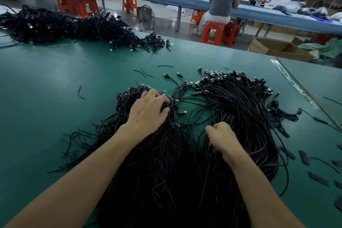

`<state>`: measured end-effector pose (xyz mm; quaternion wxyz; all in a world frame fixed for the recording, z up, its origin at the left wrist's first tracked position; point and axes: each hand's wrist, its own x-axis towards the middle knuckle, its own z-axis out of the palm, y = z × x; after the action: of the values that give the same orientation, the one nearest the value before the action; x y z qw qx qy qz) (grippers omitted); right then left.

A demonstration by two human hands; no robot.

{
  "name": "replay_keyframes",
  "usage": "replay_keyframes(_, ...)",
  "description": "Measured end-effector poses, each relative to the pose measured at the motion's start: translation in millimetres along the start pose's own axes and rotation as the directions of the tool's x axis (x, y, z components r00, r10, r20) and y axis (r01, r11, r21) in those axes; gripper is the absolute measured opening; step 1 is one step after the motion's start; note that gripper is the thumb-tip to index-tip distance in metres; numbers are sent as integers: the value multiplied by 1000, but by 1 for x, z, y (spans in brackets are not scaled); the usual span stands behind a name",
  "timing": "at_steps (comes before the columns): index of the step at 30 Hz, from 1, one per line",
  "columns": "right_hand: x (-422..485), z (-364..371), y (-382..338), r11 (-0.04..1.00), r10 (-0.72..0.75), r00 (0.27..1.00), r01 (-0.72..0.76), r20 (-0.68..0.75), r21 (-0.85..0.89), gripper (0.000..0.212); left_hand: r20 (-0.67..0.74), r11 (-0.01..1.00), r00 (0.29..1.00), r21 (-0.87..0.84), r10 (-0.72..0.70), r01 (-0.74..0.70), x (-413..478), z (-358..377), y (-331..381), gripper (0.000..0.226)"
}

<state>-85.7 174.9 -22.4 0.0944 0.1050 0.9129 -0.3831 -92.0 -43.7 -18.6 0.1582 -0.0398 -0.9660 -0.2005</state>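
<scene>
A big heap of black USB cables [236, 102] lies on the green table [55, 89] in front of me, plugs pointing away. My left hand [148, 111] lies on the left part of the heap, its fingers curled down into a bunch of cables [129, 98] near the plugs. My right hand [222, 139] is closed into a fist, gripping a bundle of cable strands in the middle of the heap. Both forearms reach in from the bottom edge.
A second pile of black cables [64, 26] sits at the far left of the table. Loose black ties [81, 92] and small black pieces [318, 177] lie scattered around. A person [222, 2] sits on an orange stool at a blue bench behind. A cardboard box [277, 48] stands beyond the table edge.
</scene>
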Motion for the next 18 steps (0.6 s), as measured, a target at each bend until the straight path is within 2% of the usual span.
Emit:
replay_keyframes(2, -1, -2, -2, 993, -4, 1000, 2, -18, -121, 18, 6, 998, 999, -51, 44, -43, -1, 0, 7, 23)
replay_keyframes(4, -2, -2, -2, 947, -27, 997, 3, -70, -321, 43, 12, 993, 997, -98, 72, -71, -3, -1, 14, 18)
replay_keyframes(5, -1, -1, -2, 911, -51, 994, 8, -92, -411, 43, 14, 989, 996, -124, 86, -84, -4, -1, 17, 17)
replay_keyframes(7, 0, 4, -1, 842, -86, 990, 13, -111, -540, 27, 22, 980, 994, -167, 108, -103, -7, -2, 22, 14)
replay_keyframes(10, 3, 11, 0, 812, -91, 991, 14, -103, -584, 22, 25, 972, 991, -196, 134, -127, -10, -2, 26, 13)
replay_keyframes(13, 8, 12, -5, 863, -37, 999, 13, -38, -504, 23, 52, 972, 989, -199, 139, -126, -15, -2, 26, 14)
replay_keyframes(15, 13, 11, -9, 936, -75, 997, 74, 10, -345, 22, 91, 974, 986, -189, 140, -121, -17, 0, 26, 18)
replay_keyframes(17, 12, 7, -18, 988, -146, 989, 146, -13, -48, 14, 120, 976, 982, -181, 144, -120, -17, 1, 25, 29)
replay_keyframes(18, 9, 6, -24, 975, -156, 987, 159, -31, 156, 13, 131, 973, 979, -193, 155, -128, -16, 2, 25, 37)
